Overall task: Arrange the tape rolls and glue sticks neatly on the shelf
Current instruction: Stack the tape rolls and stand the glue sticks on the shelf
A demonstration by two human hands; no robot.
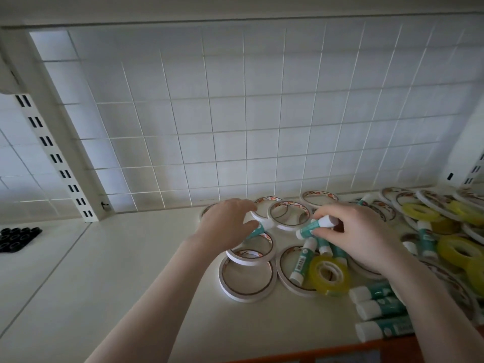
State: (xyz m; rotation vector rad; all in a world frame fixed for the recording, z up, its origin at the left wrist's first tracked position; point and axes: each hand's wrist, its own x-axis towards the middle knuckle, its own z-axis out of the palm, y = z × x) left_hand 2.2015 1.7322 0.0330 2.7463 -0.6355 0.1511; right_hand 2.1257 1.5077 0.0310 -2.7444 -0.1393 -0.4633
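Body in view: two forearms and two hands only. Left hand (227, 224) and right hand (362, 238) were both bare — no gloves. Neither wrist carried a watch or band. Both forearms were uncovered along the whole visible length, down to the bottom edge of the view, with no sleeve or cuff showing. Fingernails looked short and unpainted, though the dim light left that uncertain. No rings were apparent on the fingers that showed.

White shelf (131, 271) is carrying a loose scatter toward the right: thin white tape rolls (247, 279) lying flat and overlapping, yellow tape rolls (329, 277), teal-and-white glue sticks (377, 306) lying on their sides. Black tray (18, 238) sitting far left.
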